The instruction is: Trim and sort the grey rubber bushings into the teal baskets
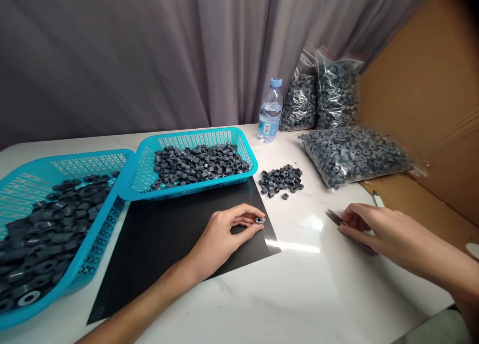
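My left hand [224, 234] is over the right part of a black mat [160, 239]. Its thumb and fingertips pinch a small grey plastic ring [259, 220] with a hole through its middle. To the right, above the white table, my right hand [364, 227] is closed around slim dark tweezers [334, 217]. Their pointed tips stick out to the left, slightly apart, and touch nothing. The fingers hide the rest of the tweezers. A loose pile of similar grey rings [280, 179] lies on the table beyond both hands.
Two blue perforated baskets, the near left one [71, 279] and the back one [194, 184], hold many grey rings. A water bottle [270, 112] stands behind the pile. A full clear bag [355, 154] lies at right, with two upright bags behind. Cardboard [426, 94] borders the right side.
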The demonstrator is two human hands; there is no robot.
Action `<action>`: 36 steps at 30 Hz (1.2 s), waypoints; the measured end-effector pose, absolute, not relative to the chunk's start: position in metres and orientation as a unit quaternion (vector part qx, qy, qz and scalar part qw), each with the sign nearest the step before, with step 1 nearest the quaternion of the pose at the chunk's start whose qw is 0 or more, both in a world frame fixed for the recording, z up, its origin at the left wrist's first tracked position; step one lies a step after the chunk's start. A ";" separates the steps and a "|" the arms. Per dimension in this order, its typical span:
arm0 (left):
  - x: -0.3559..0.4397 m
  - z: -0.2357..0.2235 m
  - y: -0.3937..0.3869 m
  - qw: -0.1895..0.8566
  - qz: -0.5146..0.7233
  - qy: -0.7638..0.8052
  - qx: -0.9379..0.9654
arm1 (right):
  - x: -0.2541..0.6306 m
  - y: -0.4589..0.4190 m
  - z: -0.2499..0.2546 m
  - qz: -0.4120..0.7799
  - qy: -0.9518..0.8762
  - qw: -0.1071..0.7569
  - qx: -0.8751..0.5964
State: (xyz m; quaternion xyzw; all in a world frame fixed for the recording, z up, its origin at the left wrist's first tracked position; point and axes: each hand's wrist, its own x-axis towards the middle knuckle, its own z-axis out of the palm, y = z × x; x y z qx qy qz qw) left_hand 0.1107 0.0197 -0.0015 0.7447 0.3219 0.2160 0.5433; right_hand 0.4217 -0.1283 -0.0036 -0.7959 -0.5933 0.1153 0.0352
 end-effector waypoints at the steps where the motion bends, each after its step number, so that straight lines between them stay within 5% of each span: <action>1: 0.111 -0.002 0.019 0.545 0.219 0.323 0.742 | 0.418 -0.129 -0.006 0.077 -0.596 0.032 -0.799; 4: 0.111 -0.004 0.019 0.551 0.236 0.332 0.728 | 0.400 -0.125 -0.005 0.024 -0.611 0.071 -0.788; 9: 0.110 -0.005 0.021 0.587 0.247 0.349 0.687 | 0.356 -0.082 0.023 0.174 -0.665 0.301 -0.660; 14: 0.110 -0.003 0.024 0.617 0.262 0.361 0.648 | 0.328 -0.034 0.025 0.273 -0.675 0.418 -0.544; 36: 0.103 0.000 0.026 0.652 0.314 0.366 0.585 | 0.327 -0.039 -0.023 0.122 -0.779 0.417 -0.452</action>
